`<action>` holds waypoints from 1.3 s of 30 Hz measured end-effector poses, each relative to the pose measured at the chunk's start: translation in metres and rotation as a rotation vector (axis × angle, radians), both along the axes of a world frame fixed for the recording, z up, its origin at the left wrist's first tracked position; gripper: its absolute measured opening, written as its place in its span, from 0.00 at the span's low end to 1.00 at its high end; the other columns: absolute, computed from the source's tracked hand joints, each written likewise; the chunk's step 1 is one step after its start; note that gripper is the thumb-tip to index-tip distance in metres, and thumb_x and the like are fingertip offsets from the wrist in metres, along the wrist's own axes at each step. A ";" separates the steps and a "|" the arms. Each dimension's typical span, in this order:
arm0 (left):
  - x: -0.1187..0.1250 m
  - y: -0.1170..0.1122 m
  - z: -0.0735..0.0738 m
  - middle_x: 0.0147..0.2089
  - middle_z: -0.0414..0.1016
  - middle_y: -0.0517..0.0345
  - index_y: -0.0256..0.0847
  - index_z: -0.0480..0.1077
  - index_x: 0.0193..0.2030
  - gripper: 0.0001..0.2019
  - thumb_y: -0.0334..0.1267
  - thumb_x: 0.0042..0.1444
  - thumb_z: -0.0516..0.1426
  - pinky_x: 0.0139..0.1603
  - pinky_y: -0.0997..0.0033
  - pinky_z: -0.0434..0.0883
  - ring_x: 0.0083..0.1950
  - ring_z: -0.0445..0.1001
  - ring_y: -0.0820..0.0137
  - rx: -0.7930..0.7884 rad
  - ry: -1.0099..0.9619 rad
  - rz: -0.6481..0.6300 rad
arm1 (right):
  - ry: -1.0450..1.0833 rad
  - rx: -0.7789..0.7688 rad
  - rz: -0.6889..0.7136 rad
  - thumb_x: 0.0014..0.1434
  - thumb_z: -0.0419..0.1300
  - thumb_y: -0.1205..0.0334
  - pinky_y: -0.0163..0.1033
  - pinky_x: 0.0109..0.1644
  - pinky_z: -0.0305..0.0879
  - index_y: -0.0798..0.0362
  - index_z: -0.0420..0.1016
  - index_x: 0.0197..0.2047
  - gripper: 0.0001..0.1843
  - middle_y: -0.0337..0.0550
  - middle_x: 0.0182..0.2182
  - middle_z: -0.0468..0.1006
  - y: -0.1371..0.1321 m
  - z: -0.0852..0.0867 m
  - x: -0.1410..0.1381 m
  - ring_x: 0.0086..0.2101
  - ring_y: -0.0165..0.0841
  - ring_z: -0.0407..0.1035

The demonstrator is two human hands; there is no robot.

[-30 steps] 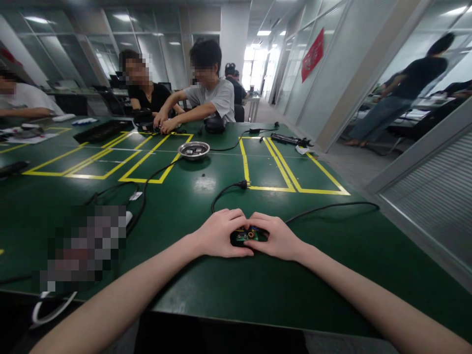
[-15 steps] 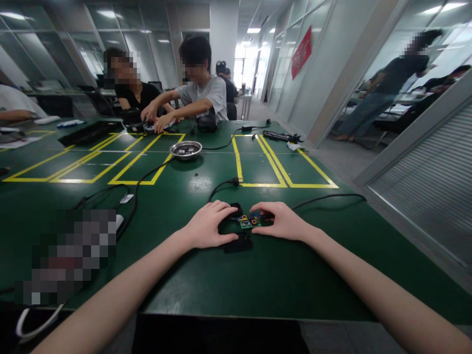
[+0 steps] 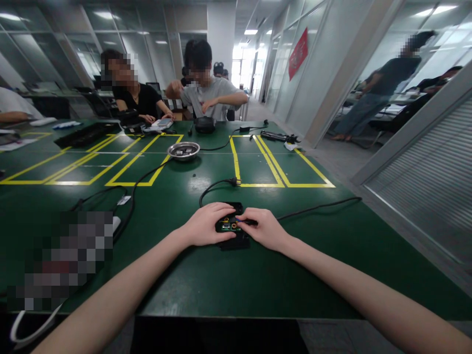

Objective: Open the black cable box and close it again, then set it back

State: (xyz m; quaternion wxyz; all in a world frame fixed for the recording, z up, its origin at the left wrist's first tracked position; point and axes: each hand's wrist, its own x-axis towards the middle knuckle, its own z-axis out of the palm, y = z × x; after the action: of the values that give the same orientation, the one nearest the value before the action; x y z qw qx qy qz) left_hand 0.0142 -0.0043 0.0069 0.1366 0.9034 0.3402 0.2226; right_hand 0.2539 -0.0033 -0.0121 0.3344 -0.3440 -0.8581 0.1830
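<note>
In the head view a small green circuit board (image 3: 228, 227) with copper-wound coils lies between my hands. My left hand (image 3: 206, 225) curls around the board's left side, its fingers on the black plastic case (image 3: 236, 205) behind it and its thumb over a flat black case piece (image 3: 235, 241) at the front. From the right, my right hand (image 3: 263, 227) pinches the end of a black cable (image 3: 313, 208), where blue wires meet the board. The fingertips partly hide the wires, and I cannot tell how the board sits in the case.
A cable with a plug (image 3: 233, 182) lies beyond my hands. Farther off are a metal bowl (image 3: 183, 151) holding small metal parts, yellow tape rectangles (image 3: 258, 185) and a black tool-like object (image 3: 278, 137). A blurred-out object (image 3: 66, 255) rests at left. Two people sit across the green table (image 3: 191, 290).
The circuit board has moved left, closer into my left hand. My right hand has followed it and closed from a wide grasp into a pinch. Across the table, a person has raised their hands.
</note>
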 end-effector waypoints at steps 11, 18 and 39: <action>-0.002 -0.003 0.007 0.53 0.83 0.48 0.41 0.76 0.59 0.26 0.53 0.58 0.68 0.54 0.60 0.77 0.52 0.82 0.57 0.062 -0.035 0.036 | -0.041 0.008 -0.095 0.62 0.67 0.66 0.37 0.37 0.70 0.51 0.84 0.40 0.04 0.42 0.33 0.84 0.001 0.001 -0.001 0.33 0.35 0.78; -0.004 -0.001 0.008 0.48 0.83 0.50 0.41 0.78 0.51 0.15 0.44 0.61 0.66 0.51 0.64 0.76 0.49 0.81 0.61 0.046 -0.049 -0.023 | -0.038 0.000 -0.071 0.63 0.67 0.65 0.38 0.40 0.70 0.51 0.81 0.41 0.03 0.42 0.35 0.81 0.001 0.002 -0.001 0.36 0.34 0.76; -0.011 0.004 0.010 0.49 0.76 0.51 0.41 0.73 0.46 0.12 0.47 0.63 0.61 0.51 0.63 0.74 0.50 0.77 0.61 -0.071 -0.167 0.192 | -0.089 -0.042 0.081 0.65 0.64 0.65 0.37 0.37 0.64 0.52 0.76 0.39 0.01 0.39 0.31 0.74 0.021 0.007 0.022 0.32 0.32 0.68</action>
State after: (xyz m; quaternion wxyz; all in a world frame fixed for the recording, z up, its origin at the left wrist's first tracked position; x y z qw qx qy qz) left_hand 0.0032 -0.0001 0.0171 0.1745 0.8396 0.4202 0.2967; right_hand 0.2756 0.0179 -0.0051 0.2810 -0.3239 -0.8812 0.1990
